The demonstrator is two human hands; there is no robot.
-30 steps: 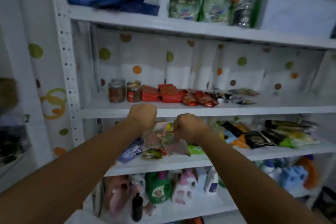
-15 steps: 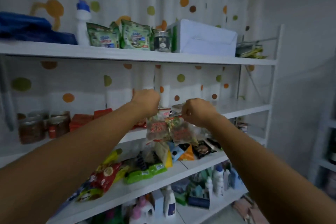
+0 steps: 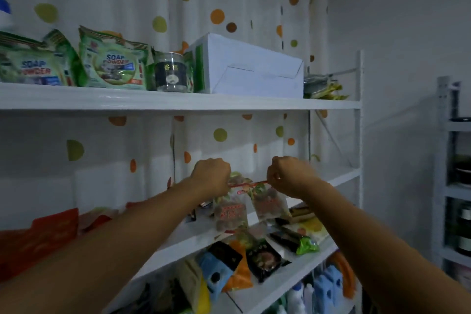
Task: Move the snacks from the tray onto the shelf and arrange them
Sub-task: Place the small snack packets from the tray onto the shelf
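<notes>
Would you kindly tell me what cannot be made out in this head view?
Head view throughout.
Fingertips of left hand and right hand: hidden behind the hands' backs.
Print on the snack packets: blurred.
Red packs: blurred, cut by the left edge.
Tray: outside the frame.

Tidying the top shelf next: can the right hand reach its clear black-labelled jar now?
Probably not yet: the right hand pinches the strip of clear snack packets. The clear black-labelled jar stands unblocked at the white top shelf front.
</notes>
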